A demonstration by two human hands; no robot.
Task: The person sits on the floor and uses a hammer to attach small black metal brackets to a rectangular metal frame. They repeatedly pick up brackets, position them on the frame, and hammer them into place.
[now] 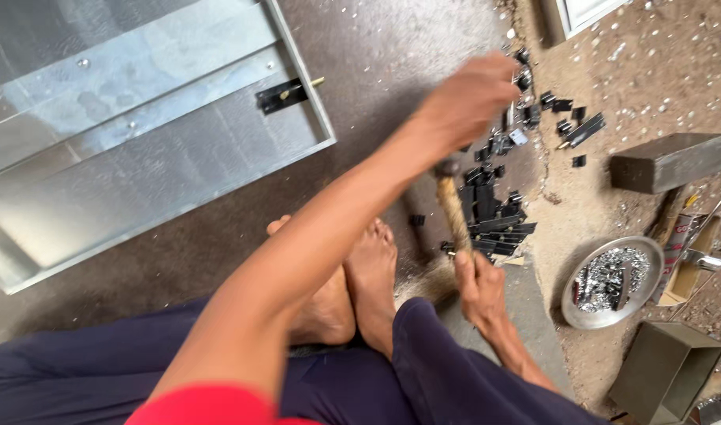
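A person sits on the floor with bare feet drawn in and dark trousers over the knees, seen from above. The right hand has its grip closed around the lower end of a hammer handle, which stands tilted up and away from the body; the hammer head is blurred and partly hidden behind the other arm, so its shape cannot be told. The left hand reaches across the body, blurred, its fingers bent downward over a heap of small black metal pieces; whether its grip holds one of them cannot be told. The black pieces lie scattered from just beyond the hammer out toward the far edge of the floor, some flat strips, some small clips. To the left lies a large shiny sheet-metal panel with a raised rim and a black latch near its right edge. To the right of the heap, on gritty ground, sit a grey rectangular block, a round metal plate filled with small silvery bits, a small cardboard box, and an open olive-green metal box near the lower right corner.
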